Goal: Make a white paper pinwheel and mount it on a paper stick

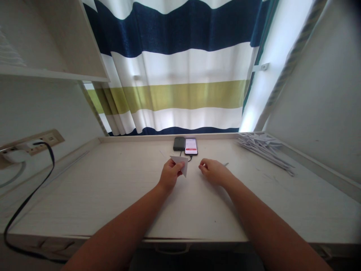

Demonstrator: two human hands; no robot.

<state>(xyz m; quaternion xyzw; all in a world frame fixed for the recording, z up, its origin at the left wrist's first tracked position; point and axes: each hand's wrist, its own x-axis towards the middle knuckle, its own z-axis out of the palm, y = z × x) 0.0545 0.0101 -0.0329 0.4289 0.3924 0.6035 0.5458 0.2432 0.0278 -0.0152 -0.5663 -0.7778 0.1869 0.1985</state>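
The left hand grips a folded white paper between thumb and fingers, above the middle of the tabletop. One pointed corner of the paper hangs down to the right of the thumb, and its upper edge runs nearly level above the fingers. The right hand is just beside it, apart from the paper, with its fingers curled in and the fingertips drawn close together; whether something is pinched there cannot be told. A thin grey tip shows from behind the right hand, too small to name.

Just beyond the hands, a smartphone with a lit screen lies next to a dark power bank, and a short dark cable runs from the phone's near end toward the paper. To the right, well apart from the hands, a loose pile of slender white paper pieces lies near the back corner, with a few thin scraps in front of it. On the left, a black cord drops from a wall socket panel. A striped curtain in navy, white and olive green hangs behind the tabletop
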